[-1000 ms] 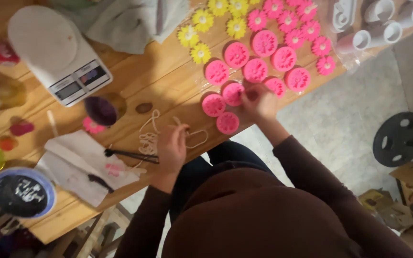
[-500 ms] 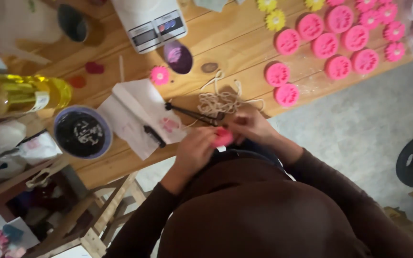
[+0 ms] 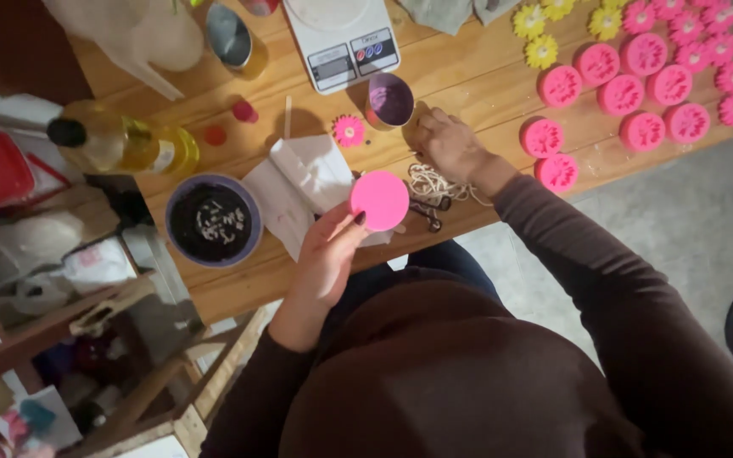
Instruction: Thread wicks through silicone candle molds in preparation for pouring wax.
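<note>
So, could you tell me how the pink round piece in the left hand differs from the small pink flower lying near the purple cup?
The pink round piece is a plain smooth disc, while the small pink flower has petals around a darker centre. The disc is clearly larger than the flower. The disc is held up by the left hand, whereas the flower lies flat on the wooden table beside the purple cup. Both are bright pink.

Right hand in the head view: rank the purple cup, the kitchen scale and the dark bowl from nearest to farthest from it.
Measured from the right hand:
1. Purple cup, just beside the hand, toward the scale.
2. Kitchen scale, beyond the cup at the table's far edge.
3. Dark bowl, well past the left hand, near the table's front edge.
</note>
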